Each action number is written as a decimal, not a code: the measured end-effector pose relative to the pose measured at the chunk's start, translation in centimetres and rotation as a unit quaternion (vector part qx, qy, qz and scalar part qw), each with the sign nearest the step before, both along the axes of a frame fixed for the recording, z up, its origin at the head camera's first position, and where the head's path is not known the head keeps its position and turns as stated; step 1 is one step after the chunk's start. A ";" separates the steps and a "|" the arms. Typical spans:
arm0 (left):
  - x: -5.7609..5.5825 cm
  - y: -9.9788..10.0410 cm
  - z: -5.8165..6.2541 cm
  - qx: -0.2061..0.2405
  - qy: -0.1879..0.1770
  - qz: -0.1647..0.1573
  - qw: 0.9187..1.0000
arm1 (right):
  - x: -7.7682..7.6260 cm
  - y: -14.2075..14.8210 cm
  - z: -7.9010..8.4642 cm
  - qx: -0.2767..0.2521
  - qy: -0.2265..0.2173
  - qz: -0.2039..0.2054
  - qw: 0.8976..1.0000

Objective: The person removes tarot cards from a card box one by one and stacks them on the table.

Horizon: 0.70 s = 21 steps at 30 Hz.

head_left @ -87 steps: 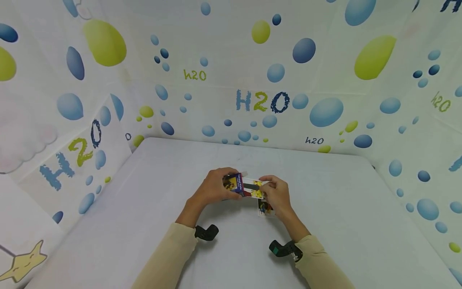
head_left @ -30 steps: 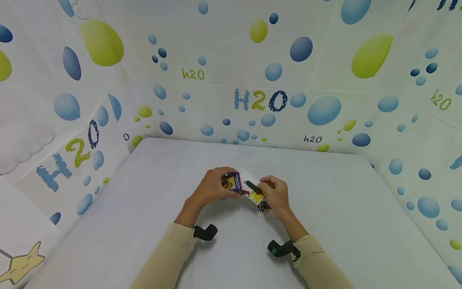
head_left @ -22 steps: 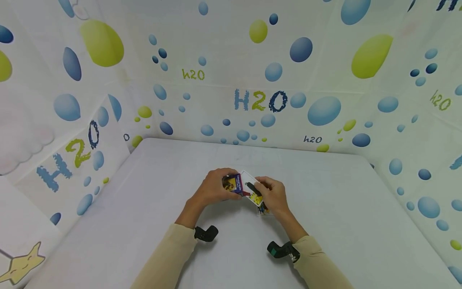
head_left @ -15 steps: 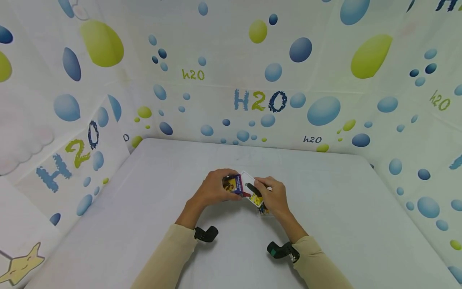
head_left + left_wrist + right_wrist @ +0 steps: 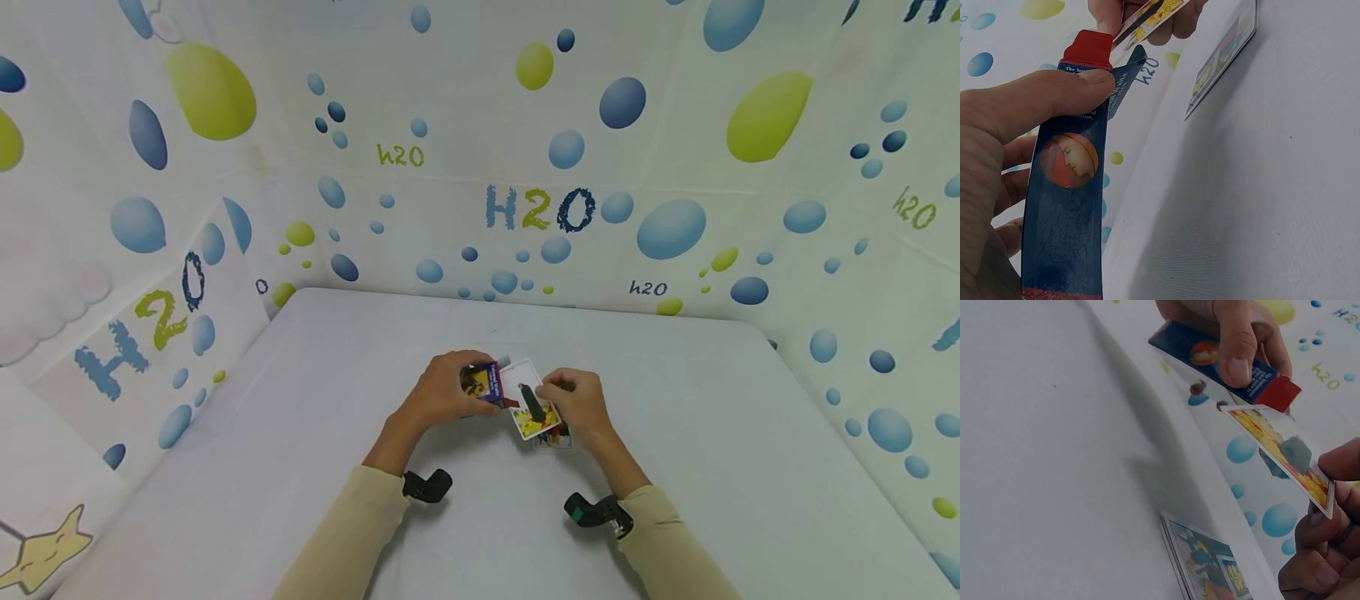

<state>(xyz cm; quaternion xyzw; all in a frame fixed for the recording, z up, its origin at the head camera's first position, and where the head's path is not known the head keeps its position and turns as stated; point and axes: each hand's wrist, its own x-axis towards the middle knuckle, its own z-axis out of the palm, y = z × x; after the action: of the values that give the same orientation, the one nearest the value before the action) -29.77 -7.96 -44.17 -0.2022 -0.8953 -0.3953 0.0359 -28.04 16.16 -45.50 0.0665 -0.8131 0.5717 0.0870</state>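
Observation:
My left hand (image 5: 441, 387) grips a dark blue card box (image 5: 492, 383), thumb across its narrow side. In the left wrist view the box (image 5: 1066, 231) has its red end flap (image 5: 1088, 49) sticking out. My right hand (image 5: 583, 404) pinches an illustrated card (image 5: 531, 402) by its edge. That card, yellow at one end with a dark grey shape, is held in the air beside the box's open end; in the right wrist view the card (image 5: 1272, 442) tilts. A stack of picture cards (image 5: 557, 440) lies on the table below, partly covered by the held card.
The white-covered table (image 5: 360, 358) surrounds both hands. Behind and beside it hang white sheets (image 5: 450, 75) printed with blue and green drops. A black wrist camera (image 5: 427, 486) sits on the left wrist, another camera (image 5: 592, 510) on the right.
The card, earlier level at the box's mouth, has turned clockwise to stand more upright in the head view. My right hand has shifted slightly right. The left hand keeps holding the box.

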 end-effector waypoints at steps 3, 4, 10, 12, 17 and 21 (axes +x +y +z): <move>0.0 0.0 0.0 0.000 -0.004 0.000 1.000 | -0.2 0.8 0.0 -0.014 -0.016 0.032 0.999; 0.0 0.0 0.0 0.000 -0.004 0.000 1.000 | -0.4 1.1 0.0 -0.018 -0.022 0.039 0.999; 0.2 0.0 0.2 0.000 -0.004 0.007 1.000 | -0.7 2.4 0.1 -0.040 -0.068 0.043 0.996; 0.2 0.0 0.2 0.001 -0.005 0.009 1.000 | -0.7 2.9 0.3 -0.050 -0.089 0.047 0.994; 0.1 -0.1 0.1 0.001 -0.011 0.012 1.000 | -0.9 4.1 0.7 -0.066 -0.124 0.069 0.988; 0.0 -0.3 0.1 0.006 -0.011 0.012 1.000 | -1.3 4.8 0.5 -0.057 -0.142 0.063 0.986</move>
<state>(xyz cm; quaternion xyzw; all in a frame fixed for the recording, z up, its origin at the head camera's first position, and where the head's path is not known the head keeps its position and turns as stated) -29.77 -8.25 -44.08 -0.1865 -0.8959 -0.4020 0.0319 -29.31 21.01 -44.96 0.0311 -0.7775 0.6250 -0.0618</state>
